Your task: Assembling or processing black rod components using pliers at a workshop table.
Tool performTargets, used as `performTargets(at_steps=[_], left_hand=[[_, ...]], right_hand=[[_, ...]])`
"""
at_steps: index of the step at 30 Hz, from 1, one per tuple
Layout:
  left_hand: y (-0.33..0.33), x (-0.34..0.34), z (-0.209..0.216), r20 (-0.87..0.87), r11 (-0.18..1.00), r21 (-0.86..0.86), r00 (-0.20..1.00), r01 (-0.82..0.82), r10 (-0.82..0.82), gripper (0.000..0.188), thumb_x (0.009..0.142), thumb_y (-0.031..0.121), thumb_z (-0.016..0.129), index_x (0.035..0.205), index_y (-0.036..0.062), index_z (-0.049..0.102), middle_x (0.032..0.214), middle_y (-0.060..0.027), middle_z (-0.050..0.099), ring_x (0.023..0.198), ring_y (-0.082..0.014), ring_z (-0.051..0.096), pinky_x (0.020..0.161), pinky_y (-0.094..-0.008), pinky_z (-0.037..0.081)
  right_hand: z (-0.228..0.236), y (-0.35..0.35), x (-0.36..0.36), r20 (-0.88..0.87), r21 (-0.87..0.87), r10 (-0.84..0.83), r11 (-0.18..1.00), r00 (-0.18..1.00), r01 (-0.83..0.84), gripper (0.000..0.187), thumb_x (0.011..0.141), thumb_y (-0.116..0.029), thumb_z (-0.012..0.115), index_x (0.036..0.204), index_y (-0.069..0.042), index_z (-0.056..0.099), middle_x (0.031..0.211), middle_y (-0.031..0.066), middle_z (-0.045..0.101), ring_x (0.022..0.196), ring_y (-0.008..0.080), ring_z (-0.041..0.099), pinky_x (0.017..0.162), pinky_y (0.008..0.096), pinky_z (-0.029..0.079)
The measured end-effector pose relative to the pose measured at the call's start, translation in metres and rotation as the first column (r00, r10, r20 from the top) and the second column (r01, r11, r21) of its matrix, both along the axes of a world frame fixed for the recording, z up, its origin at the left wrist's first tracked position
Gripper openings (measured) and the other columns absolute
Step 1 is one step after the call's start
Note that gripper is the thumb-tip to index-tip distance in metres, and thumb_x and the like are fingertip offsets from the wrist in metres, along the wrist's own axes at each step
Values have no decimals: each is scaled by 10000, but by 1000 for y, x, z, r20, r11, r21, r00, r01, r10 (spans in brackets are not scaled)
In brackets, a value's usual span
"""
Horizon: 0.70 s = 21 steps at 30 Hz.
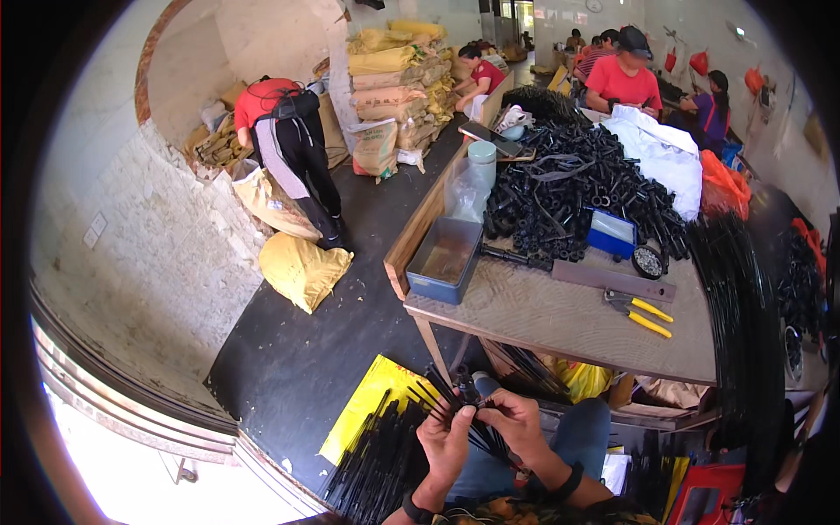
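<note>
Over my lap, my left hand [444, 439] is closed round several thin black rods [425, 398] that fan out to the upper left. Close beside it, my right hand [518, 425] has its fingers bent in a pinch at a dark fitting [468, 388] at the rods' upper end. Both thumbs nearly meet there, and the fingers hide just how the fitting and rods join. More long black rods [374, 459] lie in a bundle on a yellow sheet [367, 395] by my left forearm.
Ahead stands a wooden table [525, 302] bearing a heap of black plastic parts [560, 179], a blue-grey bin [444, 261], a metal bar [612, 282] and yellow-handled pliers [643, 313]. Long black strands [735, 306] hang at its right. Co-workers sit beyond; one person [284, 131] bends over sacks.
</note>
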<state>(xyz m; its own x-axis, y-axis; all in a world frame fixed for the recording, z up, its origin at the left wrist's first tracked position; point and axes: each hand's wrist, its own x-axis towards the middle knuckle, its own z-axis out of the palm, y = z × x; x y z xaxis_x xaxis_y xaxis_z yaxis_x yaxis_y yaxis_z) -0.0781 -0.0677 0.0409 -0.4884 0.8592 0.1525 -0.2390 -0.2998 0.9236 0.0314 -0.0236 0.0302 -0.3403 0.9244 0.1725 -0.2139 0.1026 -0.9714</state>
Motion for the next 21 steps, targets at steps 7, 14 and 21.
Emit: performTargets(at_steps=[7,14,21], left_hand=[[-3,21,4,-220,992,35,969,123,-112,436,756,134,674,1114,-41,495,983,-88,603,876,-145,570,794,-276,451],[-1,26,8,-205,993,-89,974,75,-92,304,784,105,665,1029,-41,561,900,-81,637,807,-129,585,759,-254,460],[4,9,13,167,972,-5,959,234,-230,177,779,-42,620,954,-37,599,895,-84,648,802,-114,596,757,-238,475]], right_hand=[[0,-8,8,-11,108,-84,991,996,85,48,810,-22,612,804,15,582,754,-12,520,710,25,450,604,178,368],[0,-15,15,-124,-29,-67,998,990,64,59,825,-11,595,861,11,553,843,3,534,761,39,487,658,183,400],[8,-16,10,-219,-205,-70,979,973,24,140,792,1,647,885,7,542,897,29,555,831,56,520,731,188,432]])
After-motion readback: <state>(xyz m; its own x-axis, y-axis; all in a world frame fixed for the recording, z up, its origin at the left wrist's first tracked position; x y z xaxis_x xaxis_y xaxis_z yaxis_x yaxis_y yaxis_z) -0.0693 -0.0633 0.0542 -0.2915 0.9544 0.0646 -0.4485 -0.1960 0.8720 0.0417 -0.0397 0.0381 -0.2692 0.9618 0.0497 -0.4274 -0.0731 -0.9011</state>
